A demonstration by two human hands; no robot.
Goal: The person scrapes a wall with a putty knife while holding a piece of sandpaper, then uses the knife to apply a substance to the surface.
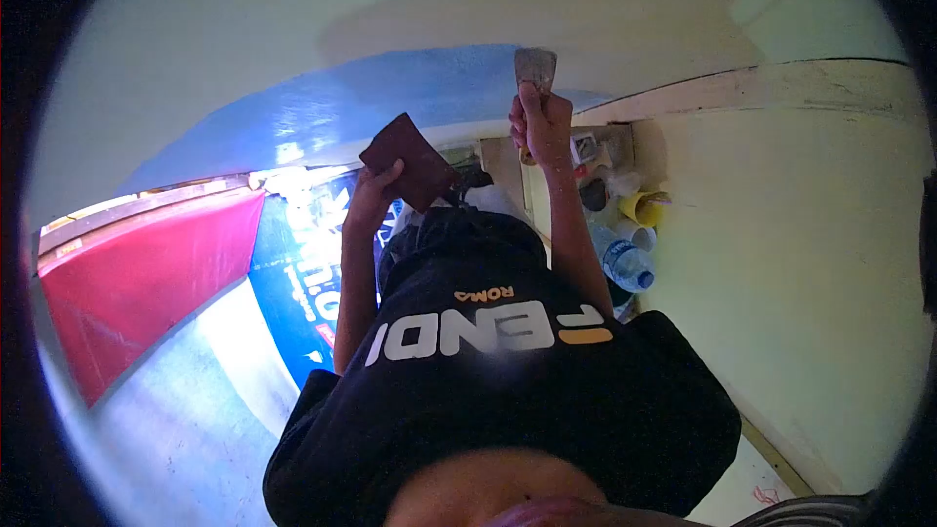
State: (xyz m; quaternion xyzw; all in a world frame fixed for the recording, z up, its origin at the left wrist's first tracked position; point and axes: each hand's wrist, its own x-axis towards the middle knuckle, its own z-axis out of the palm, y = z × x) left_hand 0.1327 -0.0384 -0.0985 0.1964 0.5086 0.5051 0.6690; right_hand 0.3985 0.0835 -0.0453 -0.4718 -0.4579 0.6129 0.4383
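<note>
My right hand point(542, 127) is wrapped round the handle of a putty knife point(535, 68), thumb laid along its blade. The broad, smeared blade points away from me, its tip overlapping the edge of a blue patch point(390, 88) on the pale wall point(224, 59). In my left hand point(371, 190) is a flat, reddish-brown square plate point(410, 161), gripped at one corner with the thumb on top. It is tilted in front of my waist, left of the putty knife. The fingers under the plate are hidden.
At the right, a water bottle point(627, 265), a yellow cup point(644, 208) and several small items crowd a corner beside a cream wall point(781, 263). A red panel point(146, 283) and a blue printed banner point(303, 273) stand at the left.
</note>
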